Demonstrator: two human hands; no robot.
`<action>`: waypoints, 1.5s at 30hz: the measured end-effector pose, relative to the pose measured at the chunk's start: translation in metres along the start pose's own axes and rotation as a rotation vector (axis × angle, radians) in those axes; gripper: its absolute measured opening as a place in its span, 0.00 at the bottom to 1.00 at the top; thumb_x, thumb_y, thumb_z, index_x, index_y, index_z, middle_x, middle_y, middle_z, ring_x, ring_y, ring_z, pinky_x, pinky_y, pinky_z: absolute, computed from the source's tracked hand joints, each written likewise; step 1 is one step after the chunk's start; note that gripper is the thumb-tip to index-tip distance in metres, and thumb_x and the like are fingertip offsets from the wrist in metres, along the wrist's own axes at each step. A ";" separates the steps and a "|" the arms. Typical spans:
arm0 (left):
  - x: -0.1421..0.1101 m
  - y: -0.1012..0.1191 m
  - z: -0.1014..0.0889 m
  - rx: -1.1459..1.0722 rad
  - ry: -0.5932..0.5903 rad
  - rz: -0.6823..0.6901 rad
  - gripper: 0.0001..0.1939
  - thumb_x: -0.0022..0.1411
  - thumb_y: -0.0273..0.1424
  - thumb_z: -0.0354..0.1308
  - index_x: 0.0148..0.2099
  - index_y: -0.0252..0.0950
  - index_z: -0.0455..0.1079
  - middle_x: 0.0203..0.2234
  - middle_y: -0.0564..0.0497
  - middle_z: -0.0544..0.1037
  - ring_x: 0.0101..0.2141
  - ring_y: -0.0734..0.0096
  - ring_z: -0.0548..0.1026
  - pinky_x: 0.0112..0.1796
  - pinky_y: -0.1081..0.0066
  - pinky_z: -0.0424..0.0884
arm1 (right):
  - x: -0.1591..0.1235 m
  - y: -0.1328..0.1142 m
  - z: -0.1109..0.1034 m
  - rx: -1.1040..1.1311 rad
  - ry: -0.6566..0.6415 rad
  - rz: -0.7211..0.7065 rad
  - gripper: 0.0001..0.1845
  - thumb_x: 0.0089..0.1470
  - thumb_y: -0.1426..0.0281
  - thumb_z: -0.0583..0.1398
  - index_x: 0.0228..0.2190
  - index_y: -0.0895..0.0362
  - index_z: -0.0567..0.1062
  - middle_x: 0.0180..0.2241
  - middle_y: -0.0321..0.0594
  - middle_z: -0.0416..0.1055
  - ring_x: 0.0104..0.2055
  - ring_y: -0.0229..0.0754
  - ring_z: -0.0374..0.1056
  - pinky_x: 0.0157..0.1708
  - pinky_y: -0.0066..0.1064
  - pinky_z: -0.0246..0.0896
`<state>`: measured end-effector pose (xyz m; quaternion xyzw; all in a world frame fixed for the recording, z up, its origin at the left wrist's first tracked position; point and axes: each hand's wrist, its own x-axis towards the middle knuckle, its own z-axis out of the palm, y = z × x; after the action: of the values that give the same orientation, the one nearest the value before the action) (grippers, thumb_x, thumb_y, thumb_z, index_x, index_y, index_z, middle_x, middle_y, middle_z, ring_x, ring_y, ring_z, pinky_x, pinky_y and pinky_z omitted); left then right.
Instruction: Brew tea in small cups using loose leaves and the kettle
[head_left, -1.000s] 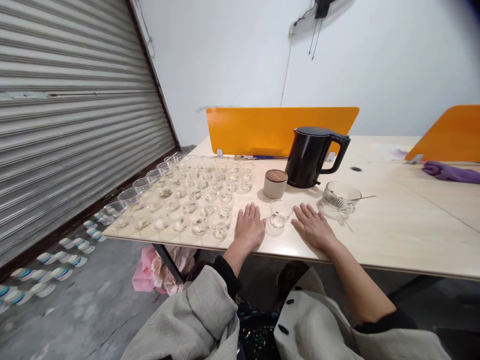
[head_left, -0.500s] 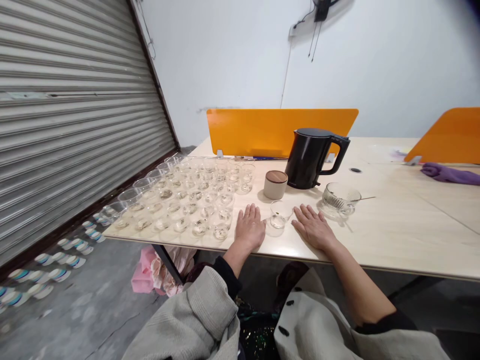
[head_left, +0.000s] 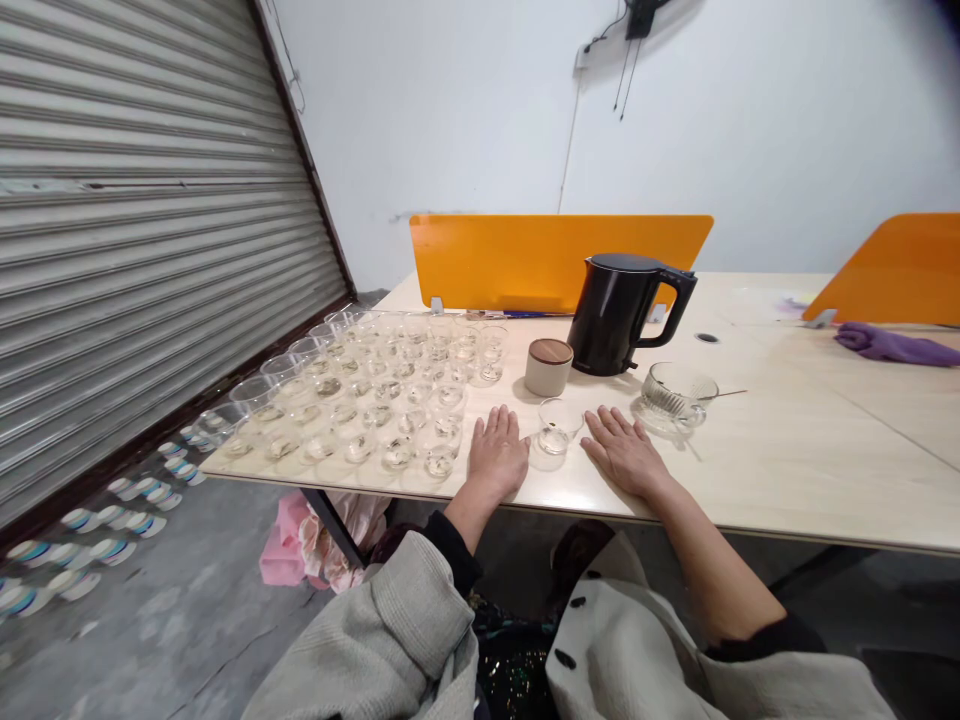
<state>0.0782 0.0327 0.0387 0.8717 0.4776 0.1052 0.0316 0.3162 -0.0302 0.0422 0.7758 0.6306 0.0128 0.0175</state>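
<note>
My left hand [head_left: 499,455] lies flat on the table, palm down, with its fingers stretched out. On the other side of a small clear cup [head_left: 554,432], my right hand [head_left: 624,452] rests flat too, fingers spread and nothing in them. Behind that cup stands a pale canister [head_left: 547,375] with a brown wooden lid. A black electric kettle [head_left: 611,320] is just behind the canister, its handle to the right. Beyond my right hand, a ribbed glass cup [head_left: 671,398] sits on a clear saucer, with a thin stick-like handle poking out to the right.
Several rows of clear cups [head_left: 375,390] with dark bits inside cover the table's left end. An orange divider [head_left: 495,260] stands behind them. A purple cloth [head_left: 892,343] lies far right. Lidded tubs [head_left: 112,517] line the floor by the roller shutter [head_left: 150,200].
The camera view has shifted very slightly. Both hands stay flat in the same places, and nothing on the table has moved.
</note>
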 end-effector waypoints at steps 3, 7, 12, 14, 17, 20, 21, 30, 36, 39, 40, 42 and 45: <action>0.000 0.000 -0.001 0.000 -0.003 0.001 0.33 0.77 0.40 0.35 0.75 0.26 0.51 0.74 0.39 0.51 0.74 0.53 0.48 0.71 0.49 0.47 | 0.000 -0.001 -0.002 -0.007 -0.010 0.003 0.38 0.70 0.53 0.40 0.73 0.56 0.51 0.76 0.46 0.40 0.77 0.54 0.34 0.73 0.55 0.34; -0.001 0.000 -0.002 0.000 -0.007 0.000 0.33 0.77 0.40 0.35 0.75 0.26 0.52 0.74 0.39 0.51 0.74 0.53 0.48 0.71 0.49 0.47 | -0.001 -0.002 -0.003 -0.007 -0.013 0.004 0.38 0.70 0.53 0.39 0.74 0.56 0.50 0.76 0.45 0.39 0.77 0.53 0.34 0.73 0.55 0.34; 0.000 0.000 -0.002 -0.001 -0.009 -0.003 0.33 0.77 0.40 0.36 0.75 0.27 0.52 0.74 0.39 0.51 0.74 0.53 0.48 0.71 0.50 0.47 | 0.000 0.000 0.000 -0.009 -0.005 0.000 0.38 0.70 0.52 0.39 0.74 0.56 0.51 0.76 0.46 0.39 0.77 0.54 0.34 0.73 0.55 0.34; 0.000 0.000 -0.001 -0.001 -0.008 -0.003 0.33 0.77 0.40 0.35 0.75 0.27 0.52 0.74 0.39 0.51 0.74 0.54 0.48 0.71 0.49 0.47 | 0.000 0.000 0.000 -0.005 -0.006 -0.001 0.38 0.70 0.52 0.39 0.74 0.55 0.51 0.76 0.45 0.39 0.77 0.53 0.34 0.73 0.55 0.34; 0.000 0.000 -0.001 -0.001 -0.004 -0.001 0.33 0.77 0.40 0.35 0.75 0.27 0.52 0.74 0.38 0.51 0.74 0.54 0.48 0.71 0.49 0.47 | 0.000 0.000 0.000 -0.002 -0.013 0.001 0.38 0.70 0.52 0.38 0.74 0.55 0.50 0.76 0.45 0.39 0.77 0.53 0.34 0.73 0.55 0.33; 0.000 0.000 -0.001 -0.004 -0.002 0.001 0.33 0.77 0.41 0.35 0.75 0.27 0.52 0.74 0.39 0.52 0.74 0.54 0.48 0.71 0.49 0.47 | 0.000 0.000 -0.001 0.000 -0.019 0.005 0.38 0.70 0.52 0.39 0.74 0.55 0.50 0.76 0.45 0.38 0.77 0.53 0.34 0.73 0.55 0.34; 0.000 0.000 -0.001 -0.004 -0.002 0.000 0.33 0.77 0.41 0.35 0.75 0.27 0.52 0.74 0.39 0.52 0.74 0.54 0.49 0.71 0.49 0.47 | -0.001 0.000 -0.001 0.000 -0.018 0.005 0.38 0.70 0.52 0.39 0.74 0.55 0.50 0.76 0.45 0.38 0.77 0.53 0.34 0.73 0.55 0.34; -0.001 0.000 -0.001 -0.006 0.001 0.002 0.33 0.77 0.41 0.35 0.75 0.28 0.52 0.74 0.39 0.52 0.74 0.54 0.49 0.71 0.50 0.47 | 0.000 0.001 0.001 -0.002 0.013 -0.010 0.38 0.70 0.52 0.39 0.73 0.55 0.53 0.76 0.47 0.41 0.77 0.54 0.36 0.72 0.56 0.35; 0.000 -0.001 0.001 -0.009 0.005 -0.001 0.33 0.77 0.41 0.35 0.75 0.28 0.52 0.74 0.39 0.52 0.74 0.54 0.49 0.71 0.49 0.47 | 0.000 0.001 0.000 -0.002 0.013 -0.011 0.38 0.70 0.52 0.39 0.73 0.55 0.52 0.76 0.47 0.41 0.77 0.55 0.36 0.72 0.56 0.35; 0.001 -0.001 0.001 -0.008 0.006 -0.001 0.33 0.77 0.40 0.35 0.75 0.28 0.52 0.74 0.39 0.52 0.74 0.54 0.49 0.71 0.49 0.47 | -0.001 0.000 -0.001 -0.002 0.002 -0.007 0.38 0.70 0.52 0.39 0.73 0.56 0.52 0.76 0.46 0.40 0.77 0.54 0.35 0.73 0.55 0.34; 0.001 -0.001 0.001 -0.007 0.005 0.000 0.33 0.77 0.40 0.36 0.75 0.28 0.52 0.74 0.39 0.52 0.74 0.54 0.49 0.71 0.49 0.47 | -0.001 0.000 -0.002 -0.004 0.002 -0.008 0.38 0.70 0.52 0.39 0.73 0.56 0.52 0.76 0.47 0.40 0.77 0.54 0.35 0.73 0.55 0.34; 0.000 0.000 0.000 -0.006 0.004 -0.001 0.32 0.77 0.40 0.36 0.75 0.28 0.52 0.74 0.39 0.52 0.74 0.54 0.49 0.71 0.50 0.47 | -0.001 -0.001 -0.002 -0.006 0.006 -0.010 0.38 0.70 0.53 0.40 0.73 0.56 0.52 0.76 0.47 0.41 0.77 0.55 0.35 0.73 0.55 0.34; 0.000 0.000 -0.001 -0.006 0.005 -0.001 0.32 0.77 0.40 0.35 0.75 0.28 0.52 0.74 0.39 0.52 0.74 0.54 0.49 0.71 0.50 0.47 | -0.001 0.000 -0.001 -0.008 0.019 -0.014 0.37 0.70 0.53 0.40 0.73 0.56 0.53 0.75 0.47 0.42 0.77 0.55 0.36 0.72 0.57 0.35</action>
<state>0.0776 0.0326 0.0394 0.8711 0.4777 0.1087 0.0331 0.3156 -0.0309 0.0430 0.7710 0.6363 0.0224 0.0147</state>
